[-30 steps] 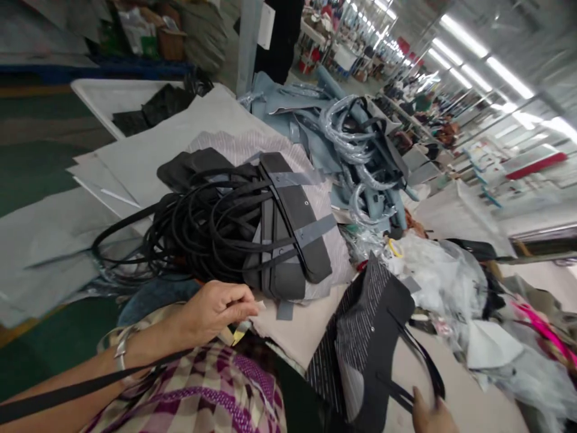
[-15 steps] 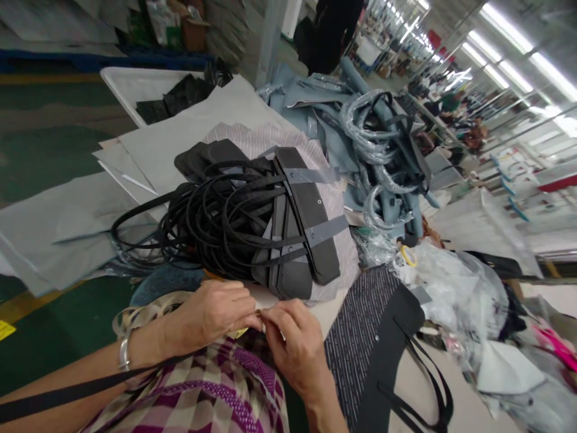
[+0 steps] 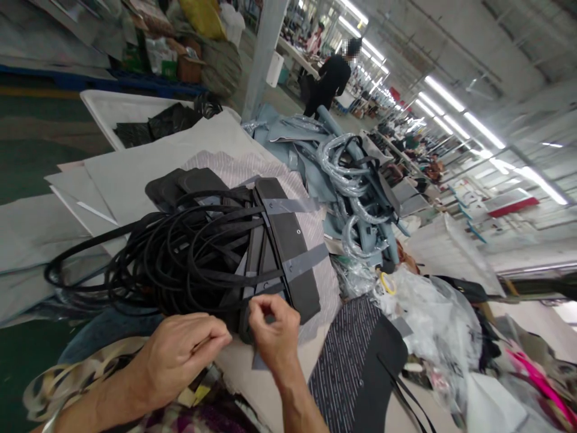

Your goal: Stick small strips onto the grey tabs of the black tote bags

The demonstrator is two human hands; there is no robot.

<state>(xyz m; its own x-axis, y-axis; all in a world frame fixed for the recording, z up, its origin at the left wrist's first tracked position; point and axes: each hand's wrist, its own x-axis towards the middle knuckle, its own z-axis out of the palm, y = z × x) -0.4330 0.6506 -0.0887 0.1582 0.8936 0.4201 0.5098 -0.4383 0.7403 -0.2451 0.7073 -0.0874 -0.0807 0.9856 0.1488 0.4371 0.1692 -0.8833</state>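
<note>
At the far left, coiled cream tape (image 3: 79,368) hangs around the left forearm's near side, and beyond it pale sheets (image 3: 139,159) spread in front of a white tray (image 3: 103,107) holding black plastic. A tangle of black straps (image 3: 189,252) fills the middle left, looping out over the sheets. Just in front of the straps is the left hand (image 3: 180,349), its grip closed with thumb and fingers pressed together; whether anything thin is pinched there I cannot tell. Next comes the right hand (image 3: 274,331), apart from the left, its grip closed too — thumb and forefinger meet in a ring — and again I cannot tell if something small is inside. It overlaps the near end of the dark panels (image 3: 291,246), which lie stacked with grey tabs across them on a striped cloth (image 3: 318,219). Behind these, blue pieces (image 3: 311,153) lie heaped with plastic-wrapped handles, and a person (image 3: 333,75) in black stands farther off. Right of the right forearm, a striped bag piece (image 3: 347,355) with a black band and handle lies on the beige surface (image 3: 241,382). Last come a yellow ring (image 3: 387,284), crumpled clear plastic (image 3: 424,313) and a pink strip (image 3: 536,379).
</note>
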